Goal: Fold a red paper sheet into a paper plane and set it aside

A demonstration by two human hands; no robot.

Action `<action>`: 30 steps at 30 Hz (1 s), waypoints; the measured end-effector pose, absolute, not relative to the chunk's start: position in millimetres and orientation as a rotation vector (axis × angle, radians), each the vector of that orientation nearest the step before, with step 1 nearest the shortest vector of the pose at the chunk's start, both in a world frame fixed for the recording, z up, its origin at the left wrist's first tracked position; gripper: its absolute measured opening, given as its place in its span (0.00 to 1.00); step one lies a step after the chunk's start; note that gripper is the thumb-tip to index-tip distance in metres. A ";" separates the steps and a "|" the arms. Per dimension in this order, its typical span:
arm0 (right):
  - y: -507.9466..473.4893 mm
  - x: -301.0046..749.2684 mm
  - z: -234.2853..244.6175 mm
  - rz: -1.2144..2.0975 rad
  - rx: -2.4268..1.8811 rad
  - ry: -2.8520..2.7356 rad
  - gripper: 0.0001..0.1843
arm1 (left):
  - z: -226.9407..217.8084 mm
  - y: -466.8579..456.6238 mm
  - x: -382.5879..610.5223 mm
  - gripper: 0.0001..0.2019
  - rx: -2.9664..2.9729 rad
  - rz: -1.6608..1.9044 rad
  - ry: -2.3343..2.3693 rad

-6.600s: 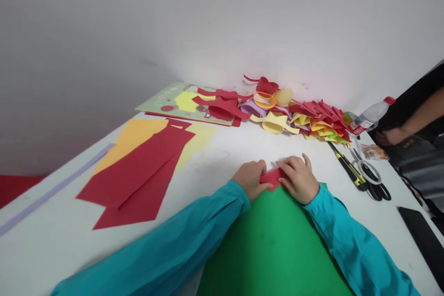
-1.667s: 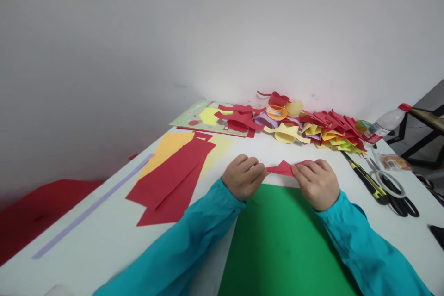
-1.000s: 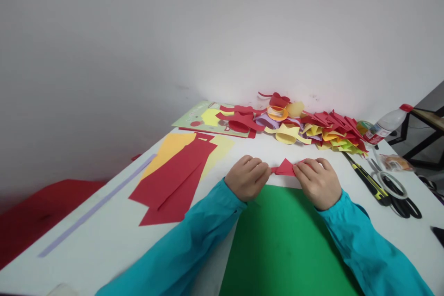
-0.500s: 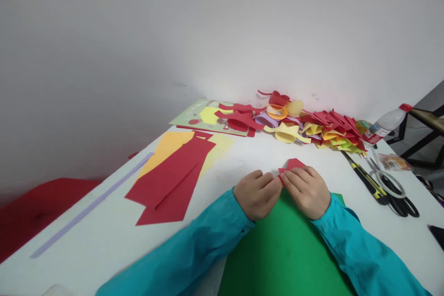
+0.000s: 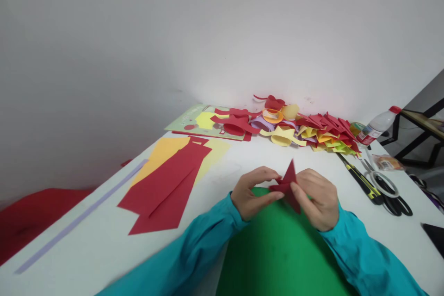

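Both hands hold a small folded piece of red paper [image 5: 289, 183] a little above a green sheet [image 5: 277, 254]. My left hand [image 5: 251, 194] pinches its left edge between thumb and fingers. My right hand [image 5: 317, 198] grips its right side, thumb laid across the front. One pointed corner of the folded paper sticks upward and another points down to the right. Teal sleeves cover both forearms.
Red sheets [image 5: 163, 187] over orange and yellow paper lie to the left on the white table [image 5: 86, 249], beside a lilac strip [image 5: 79, 219]. Cut paper scraps [image 5: 305, 127] pile against the wall. A utility knife [image 5: 357, 178], scissors [image 5: 388, 189], tape ring and bottle [image 5: 376, 122] sit right.
The folded red paper, pressed flat on the table before, has been lifted off it and turned, so one corner now points up. Both hands rose with it.
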State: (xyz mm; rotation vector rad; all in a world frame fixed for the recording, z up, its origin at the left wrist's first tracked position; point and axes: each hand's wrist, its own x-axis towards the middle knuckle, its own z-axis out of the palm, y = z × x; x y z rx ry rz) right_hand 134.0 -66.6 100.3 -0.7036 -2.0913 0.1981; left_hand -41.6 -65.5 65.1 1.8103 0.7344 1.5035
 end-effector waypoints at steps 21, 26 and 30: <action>-51.8 129.9 74.1 1.225 -1.139 -1.613 0.24 | 56.9 -71.6 -26.7 0.19 1.141 1.004 0.984; -50.5 127.9 73.1 1.220 -1.146 -1.596 0.23 | 57.5 -71.4 -27.6 0.18 1.141 0.960 0.991; -49.0 128.5 73.9 1.279 -1.095 -1.492 0.19 | 59.6 -70.8 -27.3 0.18 1.130 0.952 0.996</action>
